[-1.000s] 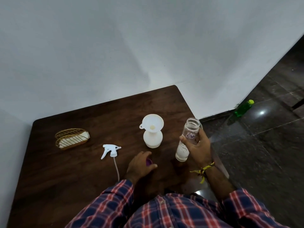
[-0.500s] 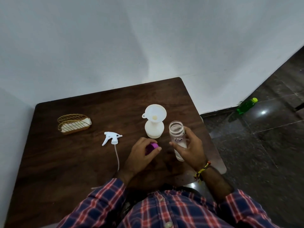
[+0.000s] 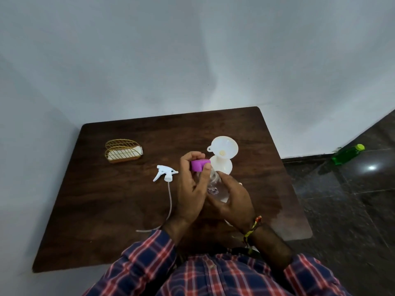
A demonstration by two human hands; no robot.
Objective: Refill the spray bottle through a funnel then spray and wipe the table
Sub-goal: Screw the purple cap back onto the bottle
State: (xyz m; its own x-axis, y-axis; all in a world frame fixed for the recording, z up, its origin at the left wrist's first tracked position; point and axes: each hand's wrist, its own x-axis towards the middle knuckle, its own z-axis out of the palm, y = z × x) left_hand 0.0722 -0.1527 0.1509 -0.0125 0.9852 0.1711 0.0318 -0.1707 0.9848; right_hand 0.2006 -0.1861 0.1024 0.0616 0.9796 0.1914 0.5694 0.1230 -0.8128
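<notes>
Above the counter (image 3: 119, 210), the right hand (image 3: 233, 199) grips a smooth, likely slippery clear bottle (image 3: 215, 184); the left hand (image 3: 190, 189) pinches its light purple cap (image 3: 199, 165).

Clear bottle (image 3: 215, 186) mostly hidden btwn both hands; its label looks too blurred to read.
</notes>
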